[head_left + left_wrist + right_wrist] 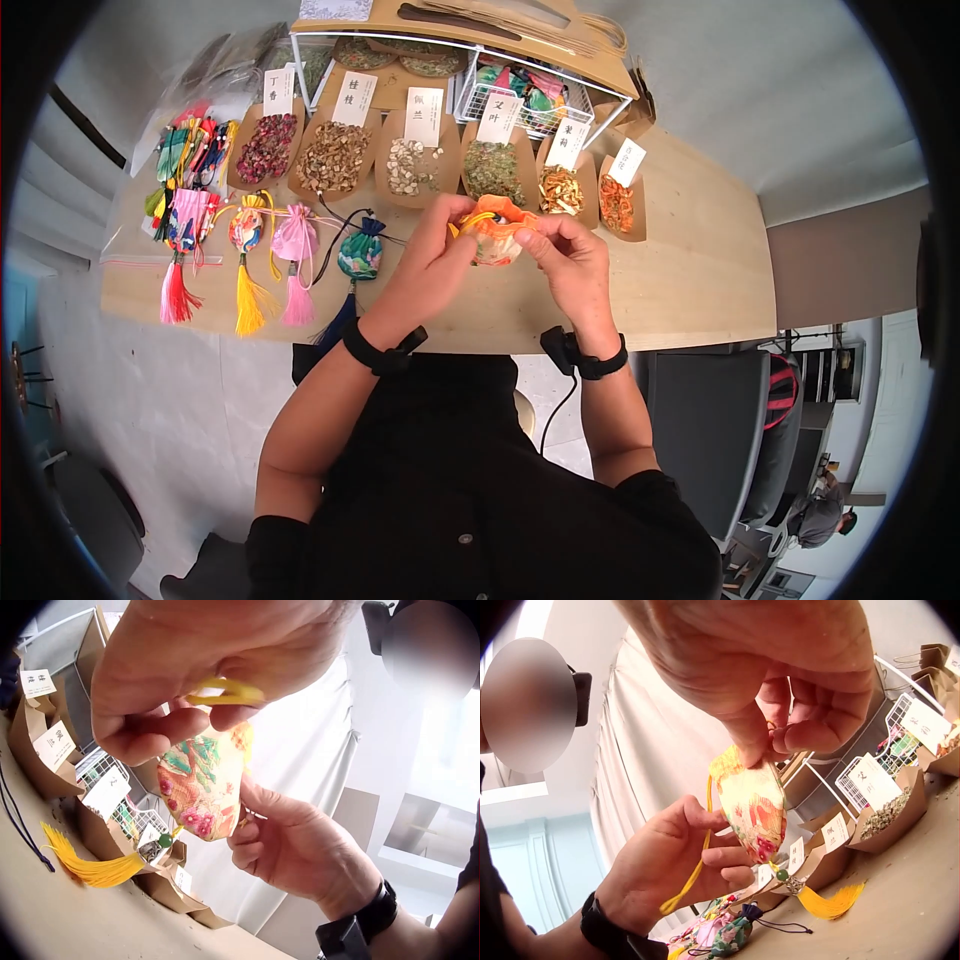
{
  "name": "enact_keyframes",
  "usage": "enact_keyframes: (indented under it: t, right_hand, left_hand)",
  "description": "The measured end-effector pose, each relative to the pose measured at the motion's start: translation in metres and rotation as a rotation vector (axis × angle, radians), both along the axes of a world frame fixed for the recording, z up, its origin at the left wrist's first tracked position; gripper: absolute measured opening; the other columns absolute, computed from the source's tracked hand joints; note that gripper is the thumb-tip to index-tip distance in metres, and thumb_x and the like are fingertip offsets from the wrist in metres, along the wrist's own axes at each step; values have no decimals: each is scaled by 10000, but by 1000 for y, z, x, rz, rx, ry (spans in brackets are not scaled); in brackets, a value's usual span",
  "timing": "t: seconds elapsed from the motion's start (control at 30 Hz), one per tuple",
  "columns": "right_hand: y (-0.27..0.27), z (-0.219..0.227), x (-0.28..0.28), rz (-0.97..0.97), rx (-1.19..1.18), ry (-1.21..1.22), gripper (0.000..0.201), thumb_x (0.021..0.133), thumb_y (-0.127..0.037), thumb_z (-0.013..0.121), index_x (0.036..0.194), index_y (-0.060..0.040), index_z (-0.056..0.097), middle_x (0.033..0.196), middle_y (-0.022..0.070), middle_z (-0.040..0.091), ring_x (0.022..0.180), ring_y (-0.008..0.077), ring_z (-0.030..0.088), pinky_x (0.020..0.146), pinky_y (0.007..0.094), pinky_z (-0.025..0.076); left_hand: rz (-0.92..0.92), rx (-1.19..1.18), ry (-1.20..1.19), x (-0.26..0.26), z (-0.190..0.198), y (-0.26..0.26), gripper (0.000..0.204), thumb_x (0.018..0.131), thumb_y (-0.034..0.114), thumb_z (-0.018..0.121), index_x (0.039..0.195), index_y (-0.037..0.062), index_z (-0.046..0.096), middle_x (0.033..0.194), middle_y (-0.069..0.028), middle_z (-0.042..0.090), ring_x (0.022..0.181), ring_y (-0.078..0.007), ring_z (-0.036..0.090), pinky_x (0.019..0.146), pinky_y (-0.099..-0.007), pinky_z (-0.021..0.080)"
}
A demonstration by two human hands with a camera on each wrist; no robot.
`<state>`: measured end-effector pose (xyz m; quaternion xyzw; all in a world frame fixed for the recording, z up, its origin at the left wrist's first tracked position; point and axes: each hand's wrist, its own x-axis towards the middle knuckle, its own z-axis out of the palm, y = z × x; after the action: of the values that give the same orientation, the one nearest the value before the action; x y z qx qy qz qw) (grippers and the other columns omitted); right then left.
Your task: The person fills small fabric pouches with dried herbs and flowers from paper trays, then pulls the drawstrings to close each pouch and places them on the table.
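Between both hands, above the table, is a small floral drawstring pouch (497, 250) with an orange lining showing at its open mouth. My left hand (436, 250) holds one side of the rim, thumb in front. The other side is pinched between thumb and fingers of my right hand (572, 262). A yellow drawstring (704, 864) loops down by the left hand in the right wrist view. From the pouch's lower end hang a green bead (165, 841) and a yellow tassel (101, 864).
Paper trays of dried herbs (336, 158) with white label cards stand in a row behind the hands. Finished tasselled pouches (296, 235) lie at left, beside bagged tassels (190, 150). A white wire rack (600, 125) and basket (535, 110) stand at the back.
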<state>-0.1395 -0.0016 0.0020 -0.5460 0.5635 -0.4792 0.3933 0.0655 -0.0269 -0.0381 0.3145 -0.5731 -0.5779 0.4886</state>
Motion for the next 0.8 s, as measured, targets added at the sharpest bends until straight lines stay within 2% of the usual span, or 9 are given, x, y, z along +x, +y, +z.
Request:
enact_keyframes:
  t: [0.03, 0.13, 0.33, 0.43, 0.53, 0.63, 0.73, 0.8]
  right_hand:
    - [0, 0, 0, -14, -6, -6, 112, 965, -99, 798, 1030, -19, 755, 815, -50, 672, 709, 17, 536, 641, 203, 446]
    - [0, -3, -2, -37, -24, -29, 113, 958, -108, 808, 1012, -22, 758, 805, -52, 664, 695, 21, 530, 635, 204, 448]
    - [2, -2, 3, -21, -27, -132, 121, 954, -108, 809, 1019, -19, 760, 825, -5, 697, 692, 57, 603, 621, 233, 499]
    - [4, -3, 5, -19, -40, -154, 122, 957, -101, 803, 1029, -12, 761, 847, 18, 714, 702, 76, 632, 629, 243, 522]
    - [7, -1, 6, -28, -45, -134, 126, 961, -90, 795, 1048, -3, 763, 864, 30, 720, 710, 84, 642, 638, 246, 531]
    - [9, 2, 7, -31, -68, -108, 132, 966, -75, 784, 1066, 9, 763, 885, 42, 722, 721, 90, 651, 648, 248, 540]
    - [13, 1, 6, -31, -106, -117, 138, 969, -64, 776, 1078, 20, 760, 916, 55, 719, 735, 96, 662, 660, 251, 553]
    - [15, 0, 4, -44, -112, -122, 140, 969, -58, 774, 1079, 28, 757, 940, 63, 714, 742, 100, 668, 665, 253, 561]
  left_hand:
    - [8, -17, -62, 5, 3, 0, 301, 1000, 16, 500, 1297, -32, 499, 1190, -96, 574, 1081, -160, 563, 949, -322, 473]
    - [30, -58, -47, 11, 12, 4, 307, 1017, 21, 423, 1288, -15, 559, 1115, -25, 601, 973, -86, 533, 901, -259, 449]
    - [-9, 73, -88, 22, 10, 0, 192, 978, 44, 516, 1138, 8, 617, 951, 5, 568, 889, -72, 503, 807, -277, 450]
    - [46, 25, -206, 26, 26, 5, 119, 931, 94, 630, 1034, 37, 615, 925, -58, 613, 920, -199, 586, 798, -358, 444]
    - [242, -415, -350, 25, 21, 3, 183, 847, 92, 701, 1001, 42, 613, 929, -90, 613, 904, -275, 588, 789, -393, 446]
    - [325, -521, -495, 28, 28, 5, 192, 804, 85, 717, 965, 46, 622, 934, -101, 612, 910, -326, 581, 786, -413, 448]
    - [328, -515, -522, 30, 29, 6, 123, 852, 90, 698, 951, 46, 638, 926, -95, 608, 926, -312, 571, 794, -406, 445]
    - [269, -449, -400, 30, 26, 6, 65, 919, 60, 624, 977, 39, 644, 874, -59, 602, 861, -221, 563, 764, -353, 435]
